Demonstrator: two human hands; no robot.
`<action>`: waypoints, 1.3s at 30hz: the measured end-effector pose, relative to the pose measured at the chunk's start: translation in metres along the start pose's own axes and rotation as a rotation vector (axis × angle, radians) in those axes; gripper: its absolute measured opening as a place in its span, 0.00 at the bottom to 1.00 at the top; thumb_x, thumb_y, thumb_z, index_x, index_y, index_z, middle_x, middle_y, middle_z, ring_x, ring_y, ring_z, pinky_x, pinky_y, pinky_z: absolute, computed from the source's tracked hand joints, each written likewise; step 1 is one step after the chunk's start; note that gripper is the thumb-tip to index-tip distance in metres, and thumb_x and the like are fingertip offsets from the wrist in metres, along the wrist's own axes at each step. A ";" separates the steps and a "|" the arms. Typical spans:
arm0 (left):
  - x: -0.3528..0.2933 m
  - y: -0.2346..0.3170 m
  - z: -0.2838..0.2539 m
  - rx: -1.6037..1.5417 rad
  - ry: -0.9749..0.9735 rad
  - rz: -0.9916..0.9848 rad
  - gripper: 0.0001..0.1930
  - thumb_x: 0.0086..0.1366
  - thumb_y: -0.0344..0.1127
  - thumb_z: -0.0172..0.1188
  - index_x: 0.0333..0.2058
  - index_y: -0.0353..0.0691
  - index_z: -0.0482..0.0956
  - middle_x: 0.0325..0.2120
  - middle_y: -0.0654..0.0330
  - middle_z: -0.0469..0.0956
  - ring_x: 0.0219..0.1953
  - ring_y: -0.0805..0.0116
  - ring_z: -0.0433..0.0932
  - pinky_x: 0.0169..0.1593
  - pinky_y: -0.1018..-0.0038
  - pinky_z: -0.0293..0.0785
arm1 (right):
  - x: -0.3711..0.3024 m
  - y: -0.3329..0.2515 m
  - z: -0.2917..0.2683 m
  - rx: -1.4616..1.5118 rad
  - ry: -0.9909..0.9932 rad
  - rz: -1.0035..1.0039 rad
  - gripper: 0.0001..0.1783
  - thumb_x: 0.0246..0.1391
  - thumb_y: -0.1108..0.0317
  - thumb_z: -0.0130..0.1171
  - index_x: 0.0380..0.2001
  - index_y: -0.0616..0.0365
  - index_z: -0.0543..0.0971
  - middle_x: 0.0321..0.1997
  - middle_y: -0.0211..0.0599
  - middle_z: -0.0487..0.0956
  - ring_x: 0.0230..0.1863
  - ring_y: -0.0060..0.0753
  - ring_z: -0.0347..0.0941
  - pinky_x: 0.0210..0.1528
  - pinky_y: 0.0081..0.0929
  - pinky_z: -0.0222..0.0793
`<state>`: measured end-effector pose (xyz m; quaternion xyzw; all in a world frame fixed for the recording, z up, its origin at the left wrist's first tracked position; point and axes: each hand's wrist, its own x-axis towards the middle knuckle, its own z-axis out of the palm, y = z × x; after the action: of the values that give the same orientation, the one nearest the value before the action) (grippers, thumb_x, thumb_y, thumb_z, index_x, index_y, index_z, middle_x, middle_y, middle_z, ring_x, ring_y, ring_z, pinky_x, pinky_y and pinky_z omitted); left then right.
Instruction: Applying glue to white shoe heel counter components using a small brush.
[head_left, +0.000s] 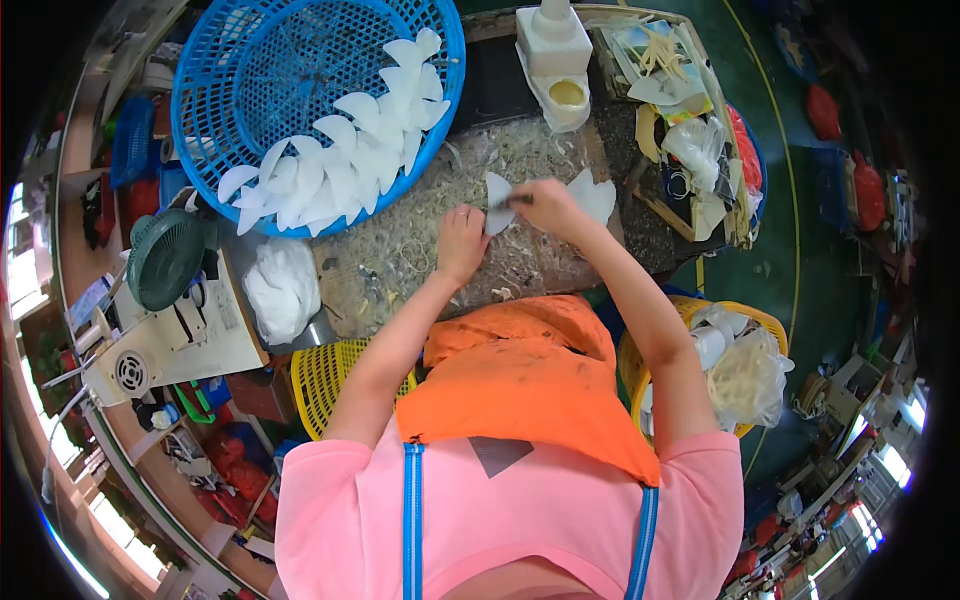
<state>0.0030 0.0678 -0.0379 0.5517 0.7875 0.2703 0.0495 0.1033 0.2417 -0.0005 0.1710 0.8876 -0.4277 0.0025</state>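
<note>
On the worn, stained work board (400,265), a thin white cut piece (496,188) with a curved edge lies between my hands. My right hand (548,208) is closed on a short dark tool (518,200), its tip over the piece; its exact kind is too small to tell. Bent fingers of my left hand (462,242) are at the piece's left edge, seeming to hold it. Just right of my right hand rest more white pieces (594,197), partly covered by it. Beyond the hands stands a white dispenser (555,45) with a yellowish cup (567,93) at its front.
A blue basket (452,60) at the far left holds a long overlapping row of white pieces (325,175). A white bundle (282,290) and a green fan (166,262) are at left. Clutter (680,110) fills the right corner. Yellow baskets (325,380) flank my orange apron (520,385).
</note>
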 end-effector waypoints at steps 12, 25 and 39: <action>0.003 0.022 -0.022 -0.305 0.053 -0.074 0.10 0.48 0.23 0.59 0.31 0.39 0.72 0.30 0.56 0.71 0.35 0.54 0.71 0.37 0.66 0.67 | -0.053 0.003 0.016 0.232 0.404 0.315 0.09 0.47 0.67 0.57 0.31 0.58 0.80 0.26 0.49 0.77 0.29 0.52 0.74 0.31 0.36 0.68; 0.085 -0.096 -0.107 -0.520 0.010 -0.270 0.10 0.49 0.28 0.62 0.34 0.41 0.80 0.30 0.61 0.69 0.27 0.74 0.66 0.32 0.78 0.64 | -0.030 0.000 -0.033 -0.042 0.029 0.314 0.11 0.46 0.69 0.56 0.35 0.58 0.79 0.31 0.48 0.78 0.35 0.52 0.73 0.37 0.39 0.69; 0.088 0.017 0.005 -0.100 -0.333 0.177 0.17 0.48 0.30 0.64 0.39 0.45 0.75 0.42 0.56 0.70 0.43 0.56 0.70 0.46 0.64 0.68 | -0.088 0.034 -0.058 -0.206 -0.258 -0.195 0.26 0.29 0.83 0.60 0.40 0.57 0.78 0.43 0.36 0.74 0.48 0.40 0.70 0.48 0.33 0.67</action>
<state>-0.0145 0.1524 -0.0146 0.6527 0.7023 0.2174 0.1827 0.2046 0.2786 0.0236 0.0266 0.9313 -0.3514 0.0923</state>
